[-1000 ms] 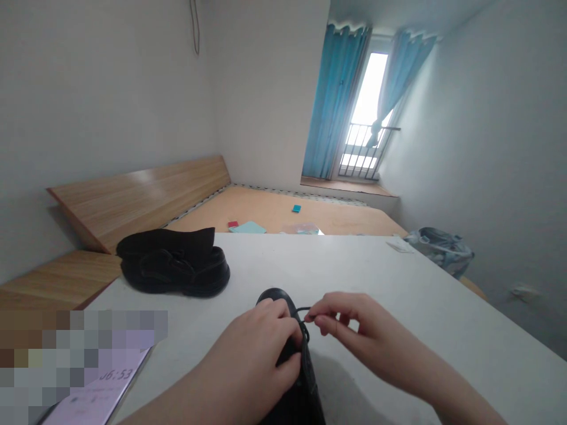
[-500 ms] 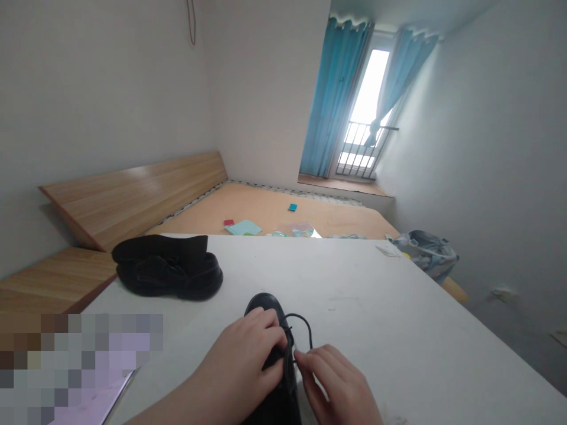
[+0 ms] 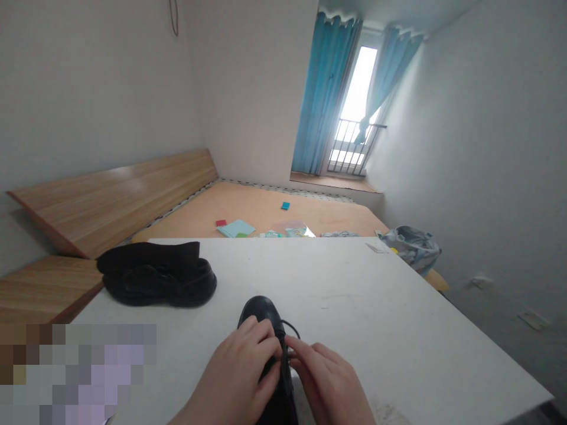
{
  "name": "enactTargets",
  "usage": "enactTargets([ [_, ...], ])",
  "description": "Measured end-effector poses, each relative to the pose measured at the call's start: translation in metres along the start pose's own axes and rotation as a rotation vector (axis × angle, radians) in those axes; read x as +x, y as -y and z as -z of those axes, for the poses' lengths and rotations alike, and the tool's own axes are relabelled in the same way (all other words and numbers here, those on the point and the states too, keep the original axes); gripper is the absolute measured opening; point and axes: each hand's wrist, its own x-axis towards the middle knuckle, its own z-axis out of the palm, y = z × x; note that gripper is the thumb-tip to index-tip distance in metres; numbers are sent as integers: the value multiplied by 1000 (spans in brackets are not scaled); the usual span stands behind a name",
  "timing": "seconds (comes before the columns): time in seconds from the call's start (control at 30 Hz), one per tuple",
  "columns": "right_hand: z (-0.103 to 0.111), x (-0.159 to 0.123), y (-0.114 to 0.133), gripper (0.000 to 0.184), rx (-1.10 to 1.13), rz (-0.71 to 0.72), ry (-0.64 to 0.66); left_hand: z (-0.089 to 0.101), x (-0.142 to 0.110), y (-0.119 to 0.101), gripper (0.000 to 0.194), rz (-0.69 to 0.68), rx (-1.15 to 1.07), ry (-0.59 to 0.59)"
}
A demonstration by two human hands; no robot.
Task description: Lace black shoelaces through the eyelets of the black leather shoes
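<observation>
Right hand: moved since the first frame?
Yes: the right hand has shifted left and toward the camera, judged against the black shoes on the table.

Under the left hand (image 3: pixel 234 372), the shoe (image 3: pixel 261 310) is smooth black leather with a soft sheen, and beside the right hand (image 3: pixel 325 378) its lace (image 3: pixel 291 326) is thin dark cord. Ahead of the hands, the surface (image 3: pixel 354 295) is smooth matt white, faintly scuffed, and the other shoe (image 3: pixel 155 283) looks matt black. Farther off, the bed frame (image 3: pixel 110 200) is glossy wood-grain board, the curtain (image 3: pixel 325 94) is blue cloth, and the balcony railing (image 3: pixel 349 144) is dark metal.
</observation>
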Motion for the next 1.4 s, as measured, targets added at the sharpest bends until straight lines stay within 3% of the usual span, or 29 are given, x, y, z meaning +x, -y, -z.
enactTargets([
  [0.27, 14, 25, 17, 16, 416, -15, 79, 22, -22, 3, 19, -109, -122, -301],
  [0.33, 13, 29, 23, 16, 575, -110, 108, 29, -26, 2, 19, -117, -202, -310],
  [0.43, 19, 32, 24, 33, 858, -386, 187, 35, -33, 8, 18, -112, -326, -303],
  [0.53, 30, 39, 17, 42, 1030, -527, 139, 33, -42, 27, 25, -83, -369, -279],
  [0.6, 34, 45, 12, 40, 931, -515, 98, 28, -49, 43, 26, -50, -353, -265],
  [0.7, 28, 54, 12, 26, 633, -395, 197, 18, -57, 61, 28, 18, -318, -250],
  [0.83, 7, 63, 21, 23, 368, -138, 341, 11, -56, 64, 16, 48, -249, -249],
  [0.93, -4, 66, 25, 19, 197, -83, 351, 12, -52, 61, 15, 7, -209, -247],
  [1.2, -6, 65, 17, 19, 240, -68, 370, 15, -52, 60, 19, -52, -241, -253],
  [1.4, -10, 61, 19, 18, 234, -68, 345, 15, -46, 56, 17, 31, -242, -263],
])
